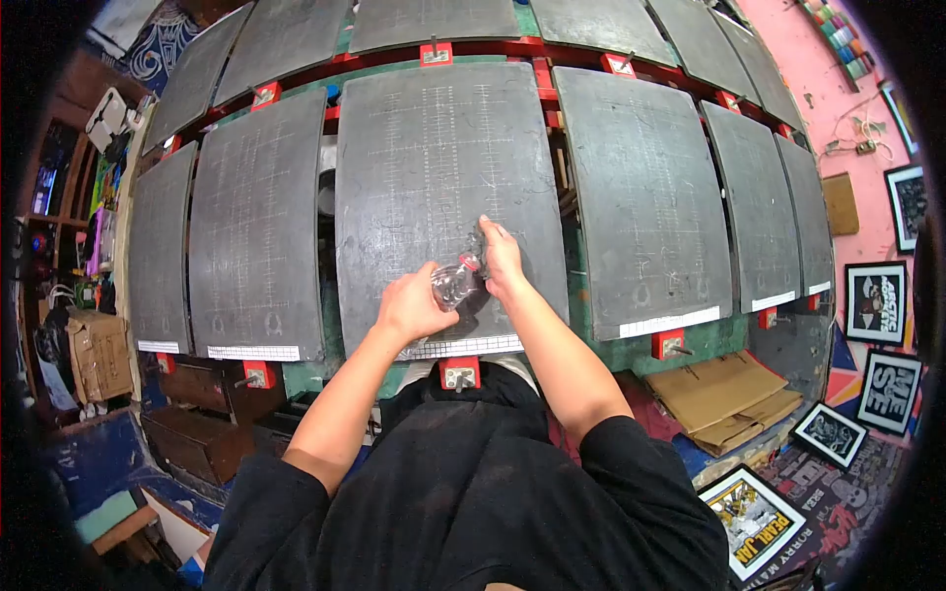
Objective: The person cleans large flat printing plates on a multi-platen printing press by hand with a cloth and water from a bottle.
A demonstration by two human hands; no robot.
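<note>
A clear plastic bottle point(452, 287) with a red top lies tilted in my left hand point(412, 305), whose fingers and thumb wrap round its body. The red end points up and right, toward my right hand point(503, 260). That hand is cupped on edge right beside the bottle top, fingers stretched forward and holding nothing that shows. Both hands are over the near half of a dark grey board point(443, 148) with rows of pale ruler marks. A white gridded strip point(473, 346) runs along the board's near edge, close to my waist.
More grey boards point(645, 187) flank this one, with another row behind. Red metal brackets point(460, 373) with bolts jut out at the near edges. Flattened cardboard point(719, 394) lies low at the right; framed prints point(875, 302) hang on the pink wall. A cardboard box point(99, 355) is at left.
</note>
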